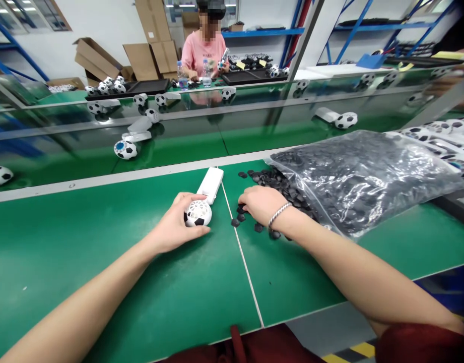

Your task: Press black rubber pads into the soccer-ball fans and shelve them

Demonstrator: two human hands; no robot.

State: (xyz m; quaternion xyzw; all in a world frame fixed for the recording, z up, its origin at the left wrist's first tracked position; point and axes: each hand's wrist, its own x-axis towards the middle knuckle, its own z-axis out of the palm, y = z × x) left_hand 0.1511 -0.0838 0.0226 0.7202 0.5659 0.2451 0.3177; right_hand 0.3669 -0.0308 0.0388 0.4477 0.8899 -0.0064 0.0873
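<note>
On the green table, my left hand [179, 222] is wrapped round the head of a small white soccer-ball-shaped handheld fan [198, 214]. Its openwork grille faces up, black patches show on its side, and its white handle [211, 182] points away from me. To the right, my right hand [262, 202], wearing a twisted bracelet, has its fingertips pinched at the edge of a heap of small black plastic pieces [292, 194]. One dark piece [241, 207] shows at those fingertips. Several loose pieces lie around that hand.
A clear plastic bag [371, 171] of black pieces lies open at the right, beside a stack of white-and-black parts [443, 133]. Beyond the table edge, a green conveyor [232, 133] carries several soccer-ball fans. Across it sits a person in pink [203, 50]; another person's blurred hand [451, 83] is at far right.
</note>
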